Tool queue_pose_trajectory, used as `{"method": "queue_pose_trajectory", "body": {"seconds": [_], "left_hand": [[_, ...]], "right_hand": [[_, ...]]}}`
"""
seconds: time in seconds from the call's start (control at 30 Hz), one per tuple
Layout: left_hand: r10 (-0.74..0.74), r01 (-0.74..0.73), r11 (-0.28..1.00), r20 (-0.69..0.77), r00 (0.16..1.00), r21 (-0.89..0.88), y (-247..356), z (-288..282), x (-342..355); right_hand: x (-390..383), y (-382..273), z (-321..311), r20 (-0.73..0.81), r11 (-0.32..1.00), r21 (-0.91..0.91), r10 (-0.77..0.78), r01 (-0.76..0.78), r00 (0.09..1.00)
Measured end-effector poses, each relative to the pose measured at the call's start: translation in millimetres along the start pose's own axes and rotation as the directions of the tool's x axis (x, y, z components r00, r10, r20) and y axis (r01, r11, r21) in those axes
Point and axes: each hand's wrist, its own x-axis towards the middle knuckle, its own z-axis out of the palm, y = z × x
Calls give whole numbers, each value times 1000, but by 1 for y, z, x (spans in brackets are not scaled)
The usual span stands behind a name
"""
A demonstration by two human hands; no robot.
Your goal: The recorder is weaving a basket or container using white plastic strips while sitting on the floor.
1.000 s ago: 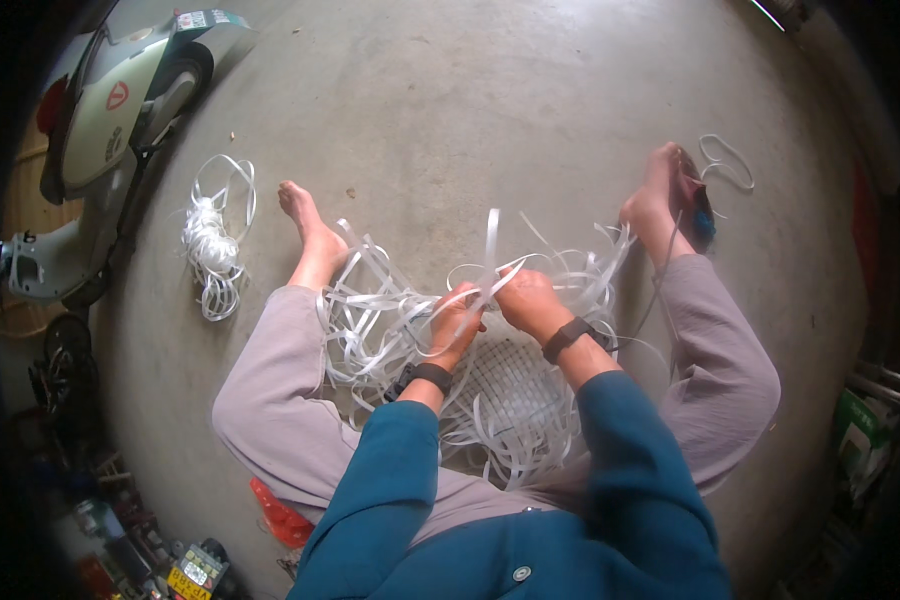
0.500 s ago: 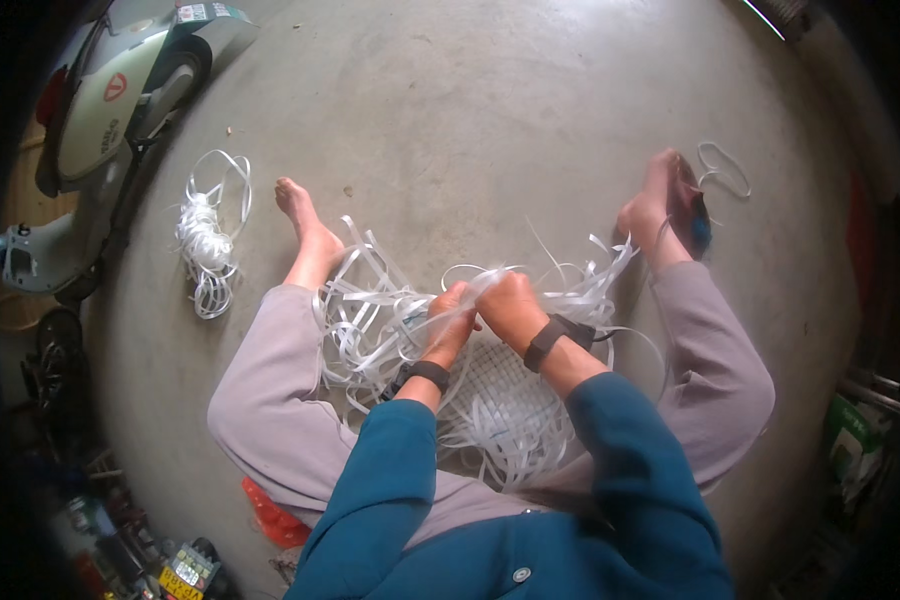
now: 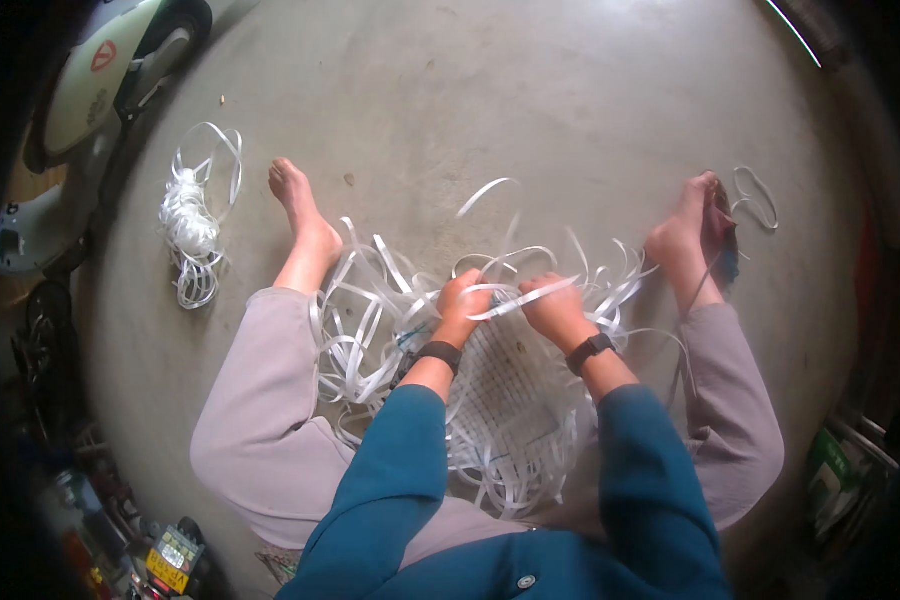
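A woven panel of white plastic strapping (image 3: 510, 385) lies on the floor between my legs, with many loose strap ends curling out around it. Over its far edge, my left hand (image 3: 464, 302) is closed on a white strap. My right hand (image 3: 556, 308) sits a little to the right, its fingers curled round a white strap (image 3: 518, 303) that bows across the gap between both hands. Which woven row this strap belongs to I cannot tell. Another loop (image 3: 488, 193) stands up beyond my hands, partly blurred. My fingertips are mostly hidden.
A bundle of white strap (image 3: 190, 228) rests on the concrete floor (image 3: 370, 100) beyond my left foot. A thin white loop (image 3: 756, 198) lies by my right foot. A scooter (image 3: 90, 95) stands at the far left. Assorted objects line the lower left and right edges.
My hands have moved apart; my right hand has gone right and slightly down. The strap now arches between them, and a loop has risen beyond. The view has shifted a little.
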Motion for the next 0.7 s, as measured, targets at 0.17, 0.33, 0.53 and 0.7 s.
{"method": "queue_pose_trajectory", "body": {"seconds": [0.17,0.33,0.53,0.7], "left_hand": [[-5,6,997,-15,1000,81,-4,8,11],[-31,34,983,-18,999,182,-3,3,11],[-61,60,974,0,998,219,1,6,11],[-50,48,966,-2,999,254,-1,-4,11]], "right_hand": [[6,3,2,9,1000,12,24,-24,1000],[19,-17,-21,144,989,95,98,-112,985],[10,-11,3,115,999,-24,23,-20,993],[4,-17,1,73,972,-196,-120,132,990]]}}
